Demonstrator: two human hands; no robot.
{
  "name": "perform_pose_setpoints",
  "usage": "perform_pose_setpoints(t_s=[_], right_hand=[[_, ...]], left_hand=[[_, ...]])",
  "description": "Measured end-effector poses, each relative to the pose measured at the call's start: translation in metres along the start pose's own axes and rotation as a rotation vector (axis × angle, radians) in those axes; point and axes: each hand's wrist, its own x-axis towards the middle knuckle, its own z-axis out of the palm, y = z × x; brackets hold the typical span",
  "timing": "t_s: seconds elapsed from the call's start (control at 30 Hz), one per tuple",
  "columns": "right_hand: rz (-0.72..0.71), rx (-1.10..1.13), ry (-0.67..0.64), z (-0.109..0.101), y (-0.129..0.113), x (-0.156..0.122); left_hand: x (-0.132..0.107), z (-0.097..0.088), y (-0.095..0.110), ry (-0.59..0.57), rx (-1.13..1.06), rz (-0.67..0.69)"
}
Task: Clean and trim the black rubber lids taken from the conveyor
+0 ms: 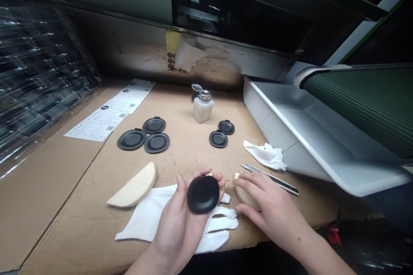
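Note:
In my left hand [182,219], palm up, sits a black oval lid-like piece [203,194] with a shallow dished face, held between thumb and fingers. My right hand [267,202] curls over a cream-coloured pad [245,193], which its fingers partly cover. A white glove [143,215] lies flat under my left hand, and a half-round cream pad [135,187] touches it at the left. Just beyond my right hand rests a utility knife [280,182]. Similar black pieces lie further back, some at the left [131,139] and others at the right [218,139].
A squat pump bottle [203,109] with its metal cap flipped up stands at the back. A crumpled white cloth [266,155] lies beside a big white tray [290,137]. Printed sheets [109,114] and stacked clear plastic trays [41,68] are on the left. A green conveyor belt [364,99] runs at right.

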Motion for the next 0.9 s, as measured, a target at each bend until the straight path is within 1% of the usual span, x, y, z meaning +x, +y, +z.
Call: perform_pose_setpoints(t_s=[0.07, 0.13, 0.23, 0.33, 0.4, 0.47, 0.53, 0.57, 0.63, 0.7, 0.8, 0.9], right_hand=[[0.054, -0.042, 0.008, 0.008, -0.004, -0.01], [0.1, -0.063, 0.023, 0.015, -0.002, -0.015], [0.102, -0.013, 0.054, 0.017, 0.004, -0.015], [0.023, 0.131, 0.18, 0.011, 0.002, -0.011], [-0.068, 0.253, 0.269, 0.007, -0.006, -0.007], [-0.175, 0.322, 0.308, 0.006, -0.019, -0.002], [-0.256, 0.324, 0.314, 0.009, -0.034, 0.004], [-0.272, 0.312, 0.311, 0.012, -0.041, 0.007], [-0.271, 0.288, 0.303, 0.019, -0.053, 0.013], [-0.273, 0.262, 0.283, 0.024, -0.06, 0.017], [-0.3, 0.235, 0.234, 0.023, -0.056, 0.018], [-0.277, 0.264, 0.198, 0.016, -0.036, 0.013]], left_hand=[[0.0, 0.0, -0.001, 0.002, -0.01, 0.004], [0.0, 0.0, -0.001, 0.0, -0.007, 0.014], [0.0, -0.001, -0.002, 0.013, 0.013, 0.039], [0.001, -0.001, -0.002, 0.026, 0.024, 0.061], [0.002, 0.0, -0.002, 0.011, 0.036, 0.072], [0.002, 0.0, -0.003, 0.004, 0.052, 0.082], [0.001, 0.001, -0.003, 0.025, 0.07, 0.078], [0.001, 0.001, -0.004, 0.043, 0.081, 0.071], [0.0, 0.001, -0.004, 0.069, 0.111, 0.067], [0.0, 0.001, -0.004, 0.078, 0.142, 0.079], [0.001, 0.002, -0.004, 0.079, 0.15, 0.07], [0.003, 0.002, -0.003, 0.058, 0.108, 0.064]])
